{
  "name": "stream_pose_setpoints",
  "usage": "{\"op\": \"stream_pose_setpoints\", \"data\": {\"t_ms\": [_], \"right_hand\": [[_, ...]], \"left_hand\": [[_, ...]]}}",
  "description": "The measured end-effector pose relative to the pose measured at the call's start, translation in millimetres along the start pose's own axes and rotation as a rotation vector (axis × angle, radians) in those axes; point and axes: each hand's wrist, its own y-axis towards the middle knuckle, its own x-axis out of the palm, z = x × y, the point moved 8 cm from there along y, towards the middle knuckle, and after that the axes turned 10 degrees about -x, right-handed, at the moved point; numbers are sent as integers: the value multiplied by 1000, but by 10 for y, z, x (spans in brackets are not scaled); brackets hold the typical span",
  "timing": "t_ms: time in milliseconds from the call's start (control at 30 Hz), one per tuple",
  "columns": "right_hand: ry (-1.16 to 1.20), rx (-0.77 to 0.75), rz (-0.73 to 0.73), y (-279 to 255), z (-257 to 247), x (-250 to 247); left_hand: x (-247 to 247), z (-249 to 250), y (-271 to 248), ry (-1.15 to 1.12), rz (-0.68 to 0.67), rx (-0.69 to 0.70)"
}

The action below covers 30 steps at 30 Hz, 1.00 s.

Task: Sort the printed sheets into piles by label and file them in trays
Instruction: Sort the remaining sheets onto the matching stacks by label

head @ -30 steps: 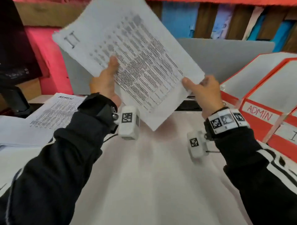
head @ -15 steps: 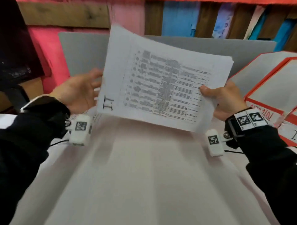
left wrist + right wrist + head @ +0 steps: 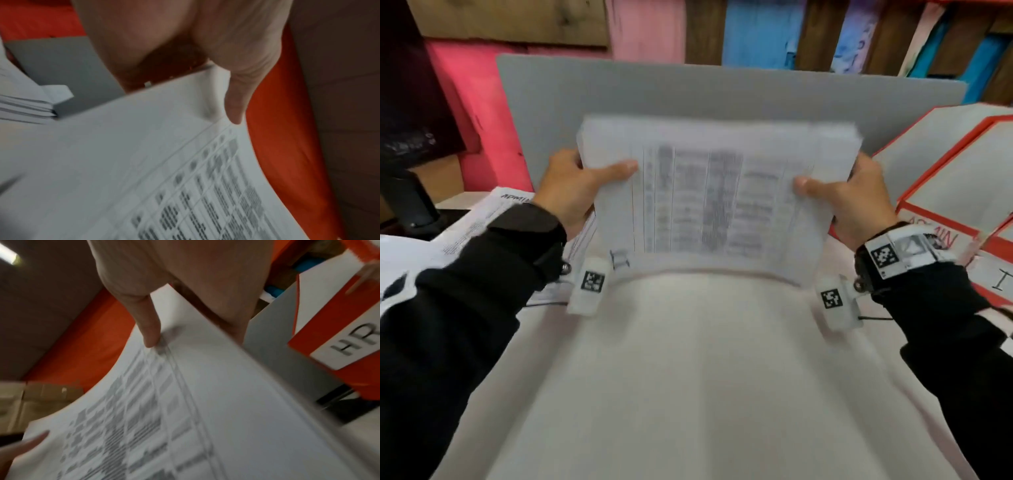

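I see both hands raised above the white worktop (image 3: 688, 377), holding one stack of printed sheets (image 3: 722, 205) between them, its printed face toward the head camera and its lower edge sagging toward the worktop. My left hand (image 3: 571, 192) clasps the stack's left edge: the thumb (image 3: 236, 104) lies flat across the printed face, the other fingers curl behind the paper. My right hand (image 3: 856, 202) mirrors it on the right edge, thumb (image 3: 150, 327) pressed on the front, fingers out of sight behind. Both forearms, in dark sleeves, reach forward with wrists level. The print is motion-blurred; a handwritten mark at the stack's lower left corner reads roughly "II". A second pile of sheets (image 3: 493, 219), headed "ADMIN", lies on the worktop to the left. Red trays (image 3: 941, 219) stand at the right, one labelled "ADMIN"; the right wrist view shows a tray label "HR" (image 3: 349, 345). A grey board (image 3: 722, 92) stands behind the stack.
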Motion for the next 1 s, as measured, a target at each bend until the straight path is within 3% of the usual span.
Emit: {"op": "stream_pose_setpoints", "data": {"t_ms": [133, 333, 433, 600, 733, 900, 1000], "right_hand": [[-190, -117, 2, -155, -63, -71], [-500, -462, -55, -166, -464, -6], [-694, -502, -45, -198, -487, -49], [-806, -514, 20, -238, -588, -90], [-879, -518, -41, -244, -572, -62], [-944, -568, -4, -262, -687, -63], [-1079, -605, -141, -274, -734, 85]], "left_hand": [[6, -283, -81, 5, 21, -80], [98, 190, -117, -21, 259, 58], [118, 306, -149, 4, 388, 101], [49, 298, -126, 57, 477, 97], [88, 315, -171, 75, 458, 119], [94, 313, -213, 102, 440, 116], [114, 342, -242, 113, 421, 132]]}}
